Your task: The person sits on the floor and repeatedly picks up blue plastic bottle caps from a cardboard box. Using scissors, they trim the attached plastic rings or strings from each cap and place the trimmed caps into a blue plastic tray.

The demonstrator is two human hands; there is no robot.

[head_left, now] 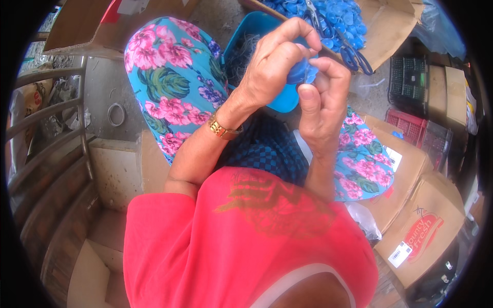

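My left hand (269, 65), with a gold-coloured watch band at its wrist, holds some small translucent blue plastic pieces (302, 72) by the fingers. On their right side, my right hand (325, 96) pinches the same pieces between thumb and fingers. Beneath the hands is a turquoise plastic container (283, 101) with thin pale strands (242, 56) inside. Beyond it, many similar blue pieces (346, 19) lie piled in a cardboard box. Dark-handled scissors (317, 19) and a second pair of blue-handled scissors (352, 56) rest at the near edge of that pile.
Cardboard boxes (427, 231) stand at the right, near a red plastic crate (406, 125) and a black crate (408, 82). A slatted bench (50, 173) is at the left. An open cardboard box (77, 30) stands at the upper left.
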